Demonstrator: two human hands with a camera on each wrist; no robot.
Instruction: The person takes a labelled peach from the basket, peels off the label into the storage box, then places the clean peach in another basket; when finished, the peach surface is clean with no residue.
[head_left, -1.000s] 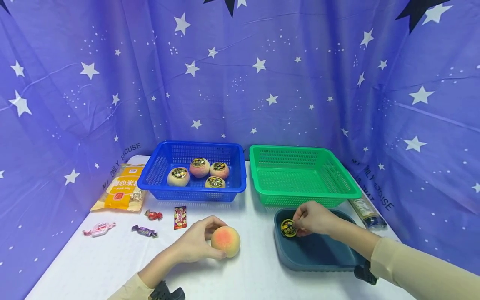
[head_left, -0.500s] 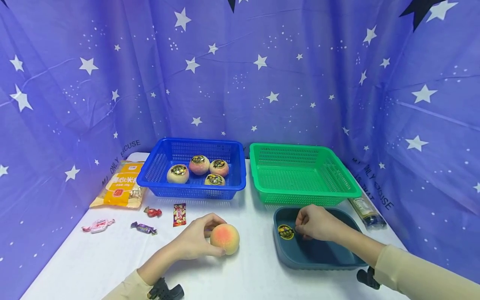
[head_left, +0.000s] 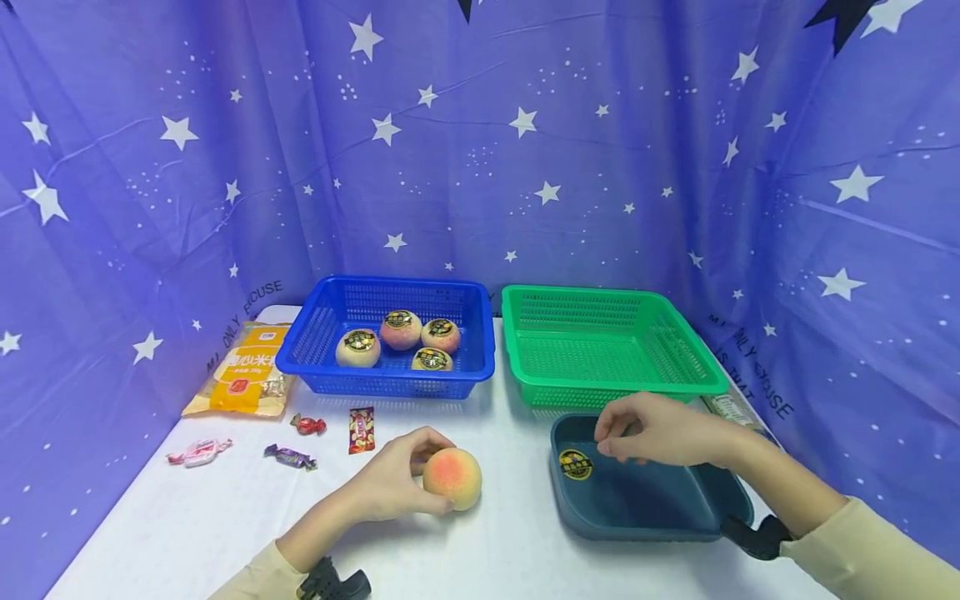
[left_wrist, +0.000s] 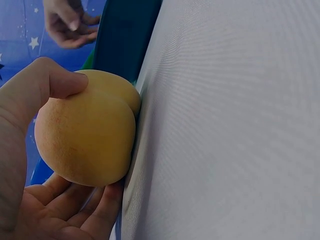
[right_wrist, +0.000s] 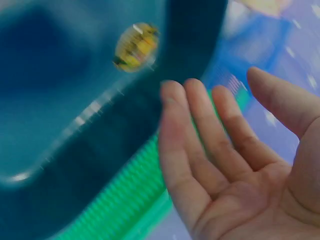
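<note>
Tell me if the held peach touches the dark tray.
Apart. The head view shows white tablecloth between the held peach and the dark tray; the left wrist view merely overlaps them.

Peach in left hand is showing yellow with red-orange blush. Tray under right hand is reading dark teal, its sticker showing gold on black. Basket past left hand is showing blue; second basket, past right hand, green. Curtain is running white stars on purple.
</note>
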